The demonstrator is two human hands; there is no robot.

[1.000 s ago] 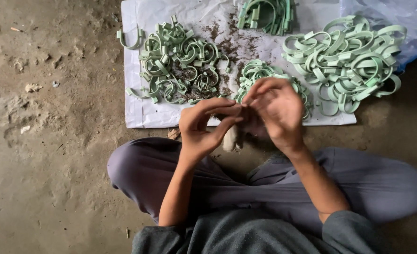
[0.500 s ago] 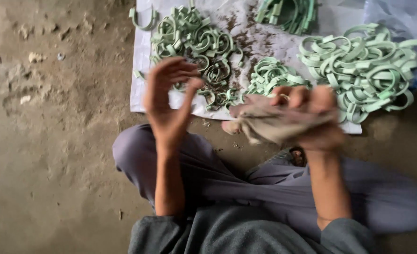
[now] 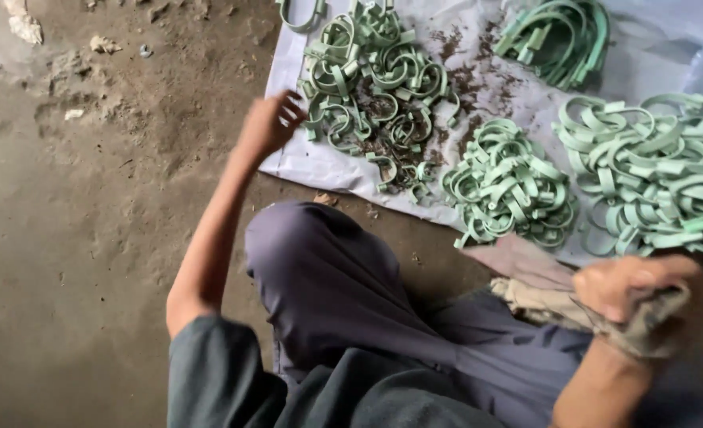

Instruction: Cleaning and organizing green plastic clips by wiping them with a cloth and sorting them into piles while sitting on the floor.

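Head view looked down on a person seated cross-legged on a dirt floor (image 3: 90, 238), grey trousers filling the lower middle. At about eleven o'clock from the knees, the left hand (image 3: 266, 125) stretched out over the near left corner of a white sheet (image 3: 312, 162) spread on the floor. Its fingers (image 3: 289, 103) were loosely spread and closed on nothing, their tips just beside the left pile of pale green plastic clips (image 3: 375, 87); whether they touched a clip could not be told. That pile lay tangled among dark crumbs of debris (image 3: 391, 147).

At four o'clock in the picture, the right hand (image 3: 633, 289) was curled tight round a dirty grey rag (image 3: 565, 309), which trailed out to the left across the lap. The hand was blurred, so the exact grip of each finger was unclear.

Three more heaps of the same green clips sat on the sheet: a middle heap (image 3: 510, 186) at one o'clock from the knee, a large heap (image 3: 653, 174) at two o'clock just above the right hand, and a small darker bundle (image 3: 557, 40) at the far edge near twelve o'clock. Pale stones (image 3: 26, 28) lay well apart from everything at the ten o'clock corner of the floor.
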